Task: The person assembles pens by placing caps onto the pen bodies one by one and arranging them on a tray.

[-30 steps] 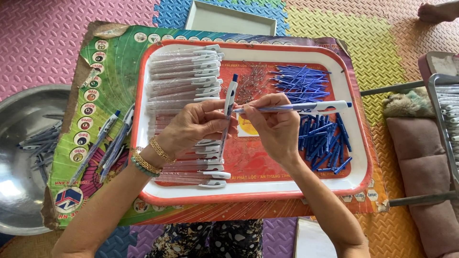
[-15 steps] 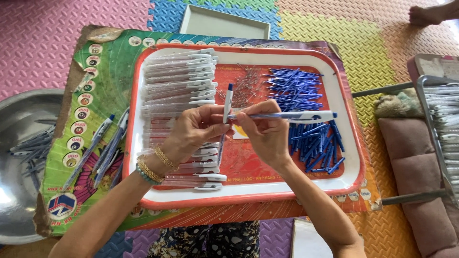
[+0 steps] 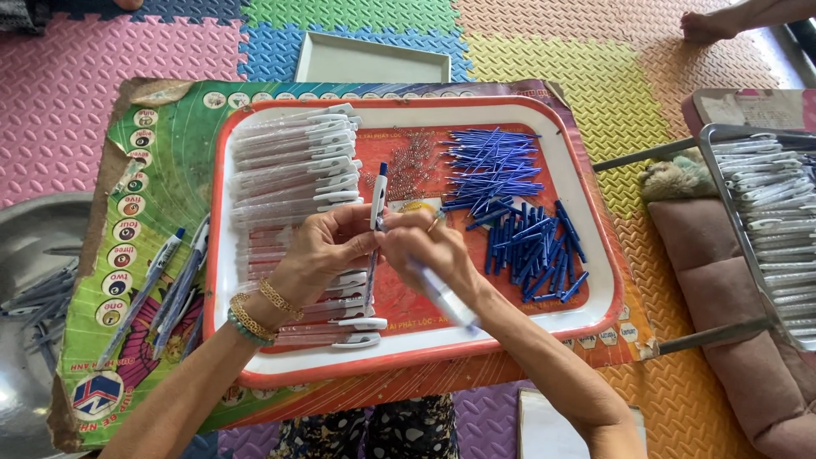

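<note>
We hold 2 pen parts over the middle of the red-and-white rectangular plastic tray (image 3: 255, 374). Our left hand (image 3: 319, 251) has its fingers closed around a slim white pen barrel with a dark blue tip (image 3: 377, 191), which stands nearly upright with the tip pointing away from us. Our right hand (image 3: 425, 255) has its fingers closed on a second white pen barrel (image 3: 442, 295), blurred, which slants down from those fingers toward the near right rim of the tray. The fingers of both hands touch at the point where the 2 barrels meet.

Just left of the left fingers, and partly beneath them, lie rows of clear pen barrels with white clips (image 3: 293, 161), stacked in the tray's left half. Beyond the fingers sits a small heap of thin metal springs (image 3: 415, 166). To the right of the right fingers lies a pile of blue plastic ink refills (image 3: 518, 212).

The tray rests on a colourful printed cardboard sheet (image 3: 153, 170) spread on the foam puzzle-mat floor (image 3: 68, 85). Well left of the left hand, several finished blue-and-white pens (image 3: 166, 285) lie on the sheet, and beyond them sits a round metal bowl (image 3: 25, 246). Far to the right, a grey tray of white-clipped pens (image 3: 769, 212) rests on a pink cushion (image 3: 714, 255).
</note>
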